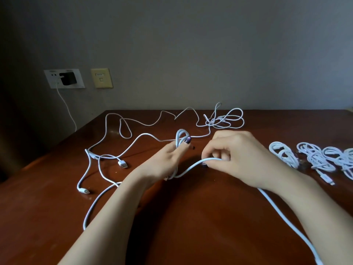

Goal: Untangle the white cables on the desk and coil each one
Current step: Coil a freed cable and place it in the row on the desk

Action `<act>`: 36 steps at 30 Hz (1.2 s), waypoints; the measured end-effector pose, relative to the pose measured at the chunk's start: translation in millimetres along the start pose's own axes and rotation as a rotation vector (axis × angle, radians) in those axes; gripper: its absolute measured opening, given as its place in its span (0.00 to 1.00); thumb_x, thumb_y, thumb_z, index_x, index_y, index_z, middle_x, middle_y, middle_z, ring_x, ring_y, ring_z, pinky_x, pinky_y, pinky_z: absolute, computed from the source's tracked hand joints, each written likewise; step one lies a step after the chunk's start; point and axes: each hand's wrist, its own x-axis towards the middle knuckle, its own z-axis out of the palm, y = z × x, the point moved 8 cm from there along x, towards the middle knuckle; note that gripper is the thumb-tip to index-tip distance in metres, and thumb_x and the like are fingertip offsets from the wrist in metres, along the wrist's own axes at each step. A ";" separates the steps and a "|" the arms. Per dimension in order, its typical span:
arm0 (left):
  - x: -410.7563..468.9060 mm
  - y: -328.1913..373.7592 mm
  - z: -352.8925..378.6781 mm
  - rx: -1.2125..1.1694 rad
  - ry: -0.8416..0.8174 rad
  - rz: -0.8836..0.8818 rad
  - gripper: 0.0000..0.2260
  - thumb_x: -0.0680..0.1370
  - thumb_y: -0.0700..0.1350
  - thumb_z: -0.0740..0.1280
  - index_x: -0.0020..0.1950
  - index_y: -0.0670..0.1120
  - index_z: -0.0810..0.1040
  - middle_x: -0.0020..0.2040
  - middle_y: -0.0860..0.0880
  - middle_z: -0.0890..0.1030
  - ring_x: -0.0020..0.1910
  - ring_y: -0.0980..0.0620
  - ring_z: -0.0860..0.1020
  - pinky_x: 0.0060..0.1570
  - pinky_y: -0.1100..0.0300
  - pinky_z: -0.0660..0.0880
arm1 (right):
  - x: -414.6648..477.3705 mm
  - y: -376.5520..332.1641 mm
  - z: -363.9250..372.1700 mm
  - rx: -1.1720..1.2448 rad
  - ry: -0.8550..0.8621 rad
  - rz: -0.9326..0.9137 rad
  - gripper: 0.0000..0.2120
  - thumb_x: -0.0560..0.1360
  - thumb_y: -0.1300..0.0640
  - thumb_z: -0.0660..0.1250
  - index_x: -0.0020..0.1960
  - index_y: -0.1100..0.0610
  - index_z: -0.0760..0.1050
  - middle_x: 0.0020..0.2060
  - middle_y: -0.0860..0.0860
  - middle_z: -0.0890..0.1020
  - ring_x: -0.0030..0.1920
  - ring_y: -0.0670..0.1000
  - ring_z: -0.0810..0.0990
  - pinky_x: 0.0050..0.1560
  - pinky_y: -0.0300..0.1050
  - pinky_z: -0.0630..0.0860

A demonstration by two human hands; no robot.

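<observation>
the task looks partway done, as i judge it: along the right edge of the desk (191, 236) lie several finished bundles (315, 159), wound and set side by side, the last one cut off by the frame. not yet coiled are a knotted cluster (223, 120) near the far edge, towards the right, and the loose cables (99, 169) sprawled over the left side, one usb plug (123, 164) lying free among them; thin strands wander between the two along the far edge. whether these are two cables or more i cannot tell. one cable (286, 217) is being worked now. the left hand (168, 159), over the middle of the desk, has its fingers curled round a small coil (180, 136) of a few turns, thumb pressed against it. the right hand (236, 152), just beside it, pinches the same cable between thumb and curled fingers. from there the cable arcs back under the left hand, while a long slack run goes under the right forearm to the near right corner. most of its length looks yet to be wound.
</observation>
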 end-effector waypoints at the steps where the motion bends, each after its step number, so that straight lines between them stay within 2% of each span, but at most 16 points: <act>1: -2.0 0.1 5.4 0.020 -0.052 -0.017 0.22 0.77 0.64 0.50 0.53 0.52 0.76 0.46 0.55 0.77 0.45 0.60 0.74 0.50 0.64 0.67 | 0.6 0.7 -3.8 0.030 0.041 -0.011 0.06 0.69 0.62 0.74 0.37 0.52 0.81 0.32 0.45 0.74 0.33 0.43 0.73 0.35 0.33 0.67; 3: -4.4 1.5 17.3 0.036 -0.170 -0.012 0.32 0.70 0.74 0.44 0.55 0.56 0.76 0.59 0.52 0.78 0.59 0.56 0.75 0.61 0.62 0.66 | 1.8 4.4 -9.0 0.070 0.105 -0.022 0.07 0.68 0.65 0.74 0.35 0.54 0.81 0.31 0.46 0.74 0.32 0.44 0.72 0.35 0.31 0.67; 4: -6.4 3.4 23.7 0.048 -0.231 0.002 0.33 0.69 0.75 0.43 0.56 0.59 0.75 0.62 0.50 0.78 0.60 0.54 0.75 0.62 0.60 0.67 | 2.3 6.0 -10.5 0.080 0.128 -0.029 0.07 0.67 0.66 0.75 0.36 0.55 0.81 0.31 0.45 0.74 0.32 0.44 0.72 0.35 0.30 0.66; 5: -9.1 6.3 29.6 0.073 -0.289 0.021 0.30 0.70 0.76 0.44 0.55 0.61 0.75 0.59 0.48 0.79 0.54 0.54 0.76 0.57 0.61 0.71 | 2.4 6.8 -11.3 0.086 0.145 -0.042 0.07 0.67 0.66 0.75 0.36 0.55 0.82 0.31 0.45 0.74 0.31 0.44 0.72 0.34 0.30 0.66; 6: -12.4 9.6 35.5 0.098 -0.349 0.041 0.27 0.71 0.74 0.48 0.54 0.60 0.75 0.52 0.46 0.80 0.45 0.54 0.76 0.47 0.63 0.73 | 2.4 6.3 -11.6 0.090 0.157 -0.061 0.06 0.66 0.65 0.76 0.36 0.55 0.82 0.31 0.45 0.75 0.31 0.44 0.72 0.34 0.29 0.66; 8: -16.8 12.0 44.5 0.104 -0.430 0.049 0.18 0.74 0.65 0.63 0.55 0.54 0.75 0.39 0.46 0.74 0.30 0.56 0.69 0.30 0.66 0.67 | 1.8 4.7 -11.7 0.104 0.171 -0.094 0.03 0.66 0.61 0.74 0.36 0.54 0.82 0.32 0.47 0.77 0.31 0.44 0.72 0.34 0.30 0.66; 10: -16.3 12.5 49.1 0.118 -0.454 0.067 0.11 0.77 0.47 0.68 0.57 0.45 0.76 0.39 0.47 0.73 0.29 0.57 0.69 0.29 0.68 0.66 | 1.6 4.4 -12.2 0.115 0.177 -0.109 0.03 0.66 0.60 0.72 0.36 0.53 0.82 0.33 0.48 0.77 0.31 0.45 0.72 0.34 0.30 0.66; 12: -16.5 13.7 51.2 0.112 -0.470 0.079 0.08 0.79 0.41 0.65 0.57 0.45 0.77 0.40 0.45 0.73 0.29 0.51 0.68 0.29 0.62 0.67 | 1.8 6.5 -13.7 0.120 0.187 -0.108 0.04 0.66 0.62 0.73 0.36 0.53 0.82 0.33 0.48 0.77 0.31 0.45 0.72 0.35 0.29 0.66; 15: -14.1 14.0 48.9 0.003 -0.455 0.068 0.09 0.80 0.45 0.60 0.52 0.51 0.80 0.38 0.44 0.69 0.33 0.46 0.66 0.34 0.52 0.64 | 2.0 16.2 -17.1 0.125 0.201 -0.037 0.06 0.67 0.62 0.75 0.36 0.53 0.81 0.30 0.46 0.77 0.30 0.43 0.72 0.35 0.28 0.66; 18: -11.7 9.0 47.9 -0.145 -0.439 0.000 0.13 0.83 0.42 0.55 0.52 0.49 0.79 0.35 0.51 0.68 0.30 0.58 0.66 0.30 0.64 0.63 | 1.2 32.9 -16.3 0.161 0.167 0.092 0.10 0.69 0.60 0.74 0.36 0.47 0.79 0.26 0.41 0.76 0.26 0.43 0.71 0.31 0.28 0.65; 21: -9.4 2.4 41.7 -0.250 -0.409 -0.050 0.14 0.83 0.44 0.54 0.51 0.48 0.80 0.33 0.52 0.68 0.29 0.59 0.65 0.28 0.67 0.63 | -2.0 41.6 -18.7 0.149 0.173 0.144 0.11 0.71 0.58 0.73 0.35 0.44 0.78 0.25 0.39 0.77 0.24 0.42 0.70 0.29 0.29 0.63; 26: -11.4 2.7 41.5 -0.225 -0.419 -0.042 0.16 0.83 0.47 0.53 0.50 0.50 0.82 0.32 0.54 0.68 0.29 0.59 0.65 0.29 0.67 0.63 | -2.6 37.4 -33.6 0.327 0.300 0.114 0.11 0.71 0.57 0.74 0.34 0.43 0.80 0.29 0.51 0.78 0.29 0.44 0.68 0.31 0.41 0.64; 29: -14.4 6.5 44.8 -0.259 -0.465 -0.035 0.17 0.82 0.50 0.54 0.50 0.49 0.82 0.31 0.55 0.67 0.30 0.59 0.64 0.29 0.68 0.62 | -2.7 41.9 -38.6 0.472 0.321 0.161 0.09 0.70 0.60 0.73 0.34 0.50 0.81 0.25 0.53 0.69 0.25 0.41 0.63 0.27 0.32 0.59; 31: -13.8 8.8 44.1 -0.306 -0.462 -0.035 0.16 0.82 0.50 0.54 0.51 0.47 0.81 0.31 0.54 0.66 0.30 0.58 0.63 0.29 0.67 0.60 | -3.0 48.0 -37.5 0.427 0.319 0.196 0.08 0.70 0.59 0.73 0.33 0.52 0.80 0.25 0.52 0.67 0.24 0.42 0.61 0.27 0.32 0.58; 33: -13.7 10.7 43.9 -0.297 -0.454 -0.026 0.16 0.82 0.50 0.54 0.51 0.47 0.80 0.32 0.53 0.66 0.30 0.57 0.62 0.29 0.66 0.60 | -3.7 50.1 -37.3 0.339 0.340 0.196 0.09 0.69 0.57 0.74 0.32 0.48 0.80 0.25 0.57 0.71 0.27 0.42 0.63 0.29 0.36 0.59; 36: -17.5 15.7 44.8 -0.054 -0.453 0.037 0.15 0.80 0.53 0.57 0.51 0.50 0.81 0.35 0.51 0.67 0.31 0.54 0.64 0.31 0.63 0.62 | -5.6 43.7 -42.6 0.306 0.398 0.149 0.10 0.69 0.57 0.75 0.32 0.46 0.80 0.28 0.60 0.77 0.29 0.46 0.67 0.30 0.39 0.63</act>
